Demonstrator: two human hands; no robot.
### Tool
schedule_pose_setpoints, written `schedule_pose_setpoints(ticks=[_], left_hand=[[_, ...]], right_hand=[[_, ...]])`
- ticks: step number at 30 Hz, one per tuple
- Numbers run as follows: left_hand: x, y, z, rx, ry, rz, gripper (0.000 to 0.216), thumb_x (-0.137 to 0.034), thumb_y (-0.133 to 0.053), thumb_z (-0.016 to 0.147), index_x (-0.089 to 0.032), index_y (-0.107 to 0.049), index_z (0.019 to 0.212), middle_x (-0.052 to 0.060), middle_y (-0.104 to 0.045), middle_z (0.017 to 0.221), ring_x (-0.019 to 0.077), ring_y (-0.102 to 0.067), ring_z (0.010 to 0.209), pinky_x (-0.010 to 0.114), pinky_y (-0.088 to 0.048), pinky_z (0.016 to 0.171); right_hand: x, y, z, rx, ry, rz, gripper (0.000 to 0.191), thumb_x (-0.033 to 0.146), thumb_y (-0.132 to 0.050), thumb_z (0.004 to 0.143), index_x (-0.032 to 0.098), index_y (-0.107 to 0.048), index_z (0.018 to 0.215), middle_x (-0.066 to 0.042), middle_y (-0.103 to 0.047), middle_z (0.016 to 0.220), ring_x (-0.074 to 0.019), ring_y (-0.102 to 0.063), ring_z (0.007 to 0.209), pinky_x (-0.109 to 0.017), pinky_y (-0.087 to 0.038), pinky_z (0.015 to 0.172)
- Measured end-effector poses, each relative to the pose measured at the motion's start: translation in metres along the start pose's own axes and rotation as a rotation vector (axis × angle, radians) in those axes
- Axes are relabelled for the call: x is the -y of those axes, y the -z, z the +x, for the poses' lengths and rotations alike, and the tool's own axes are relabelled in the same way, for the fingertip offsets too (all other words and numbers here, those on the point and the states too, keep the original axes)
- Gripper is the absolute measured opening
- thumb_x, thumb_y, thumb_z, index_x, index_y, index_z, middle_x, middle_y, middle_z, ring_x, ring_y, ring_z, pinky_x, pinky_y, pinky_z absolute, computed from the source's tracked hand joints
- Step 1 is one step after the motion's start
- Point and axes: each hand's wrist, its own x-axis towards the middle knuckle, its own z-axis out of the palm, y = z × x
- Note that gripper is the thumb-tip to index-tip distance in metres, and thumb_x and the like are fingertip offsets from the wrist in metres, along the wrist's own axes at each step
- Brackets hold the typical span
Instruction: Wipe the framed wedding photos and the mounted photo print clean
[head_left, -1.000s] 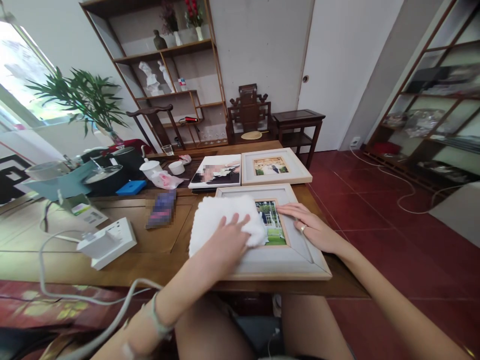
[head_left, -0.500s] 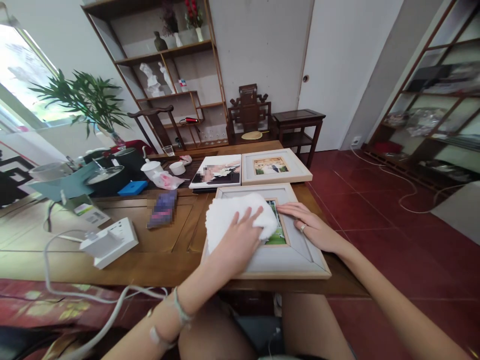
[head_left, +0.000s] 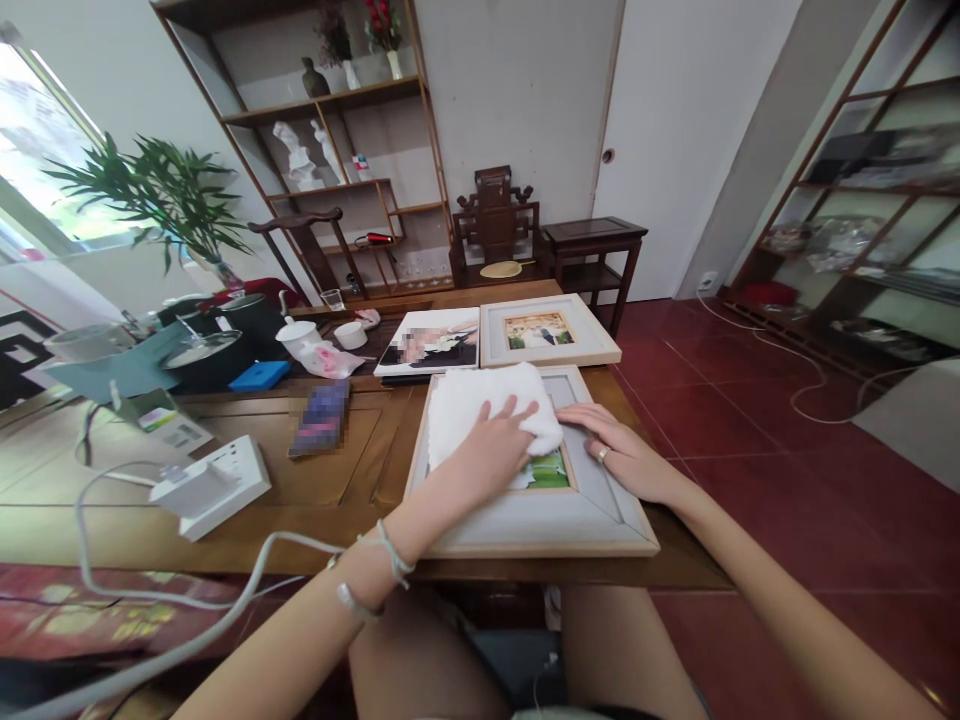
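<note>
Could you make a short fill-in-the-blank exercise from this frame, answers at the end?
1. The cloth under the left hand is coloured ____.
2. The right hand, resting on the picture frame, wears a ____ on one finger.
3. The fan lies on the seat of a wooden ____.

Missing words: white; ring; chair.

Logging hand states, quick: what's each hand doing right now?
Left hand: open, lying on the cloth.
Right hand: open, resting on the frame.
</note>
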Motion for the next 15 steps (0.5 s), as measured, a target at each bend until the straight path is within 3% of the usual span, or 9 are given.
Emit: schedule_pose_setpoints(ticks=[3,9,12,15], left_hand=[[-0.020,0.012,-0.028,0.093,-0.078,-0.052,0.025,-0.017,-0.043,0.091,-0.012,-0.066,0.098,0.011,-0.041,0.145,0.0341,-0.036,0.134,0.055,-0.038,0.102],[-0.054,0.031,-0.075,0.064,-0.210,-0.173,0.024,-0.025,-0.047,0.092,-0.020,-0.065,0.107,0.005,-0.056,0.133,0.0233,-0.049,0.125,0.038,-0.043,0.102],[-0.059,0.026,-0.071,-0.011,-0.193,-0.158,0.024,-0.027,-0.046,0.093,-0.019,-0.065,0.104,0.004,-0.052,0.137,0.0239,-0.046,0.128,0.039,-0.043,0.103],[-0.051,0.012,-0.047,-0.067,-0.089,-0.103,0.025,-0.023,-0.044,0.092,-0.017,-0.066,0.102,0.007,-0.045,0.143,0.0279,-0.040,0.132,0.045,-0.040,0.104]], right_hand=[[0.002,0.000,0.000,0.001,-0.019,0.015,0.046,0.016,-0.040,0.085,0.027,-0.051,0.128,-0.008,-0.053,0.129,-0.0269,-0.041,0.126,-0.054,-0.029,0.107],[0.003,-0.001,-0.001,-0.004,-0.084,0.018,0.044,0.018,-0.039,0.087,0.028,-0.051,0.129,-0.005,-0.051,0.133,-0.0252,-0.039,0.129,-0.052,-0.027,0.110],[0.006,-0.002,-0.001,-0.010,-0.128,0.031,0.039,0.027,-0.038,0.092,0.029,-0.051,0.129,-0.005,-0.050,0.135,-0.0246,-0.038,0.131,-0.050,-0.025,0.112],[0.011,-0.002,-0.001,-0.034,-0.204,0.059,0.043,0.039,-0.036,0.095,0.029,-0.044,0.136,-0.003,-0.043,0.144,-0.0248,-0.033,0.135,-0.049,-0.021,0.113]])
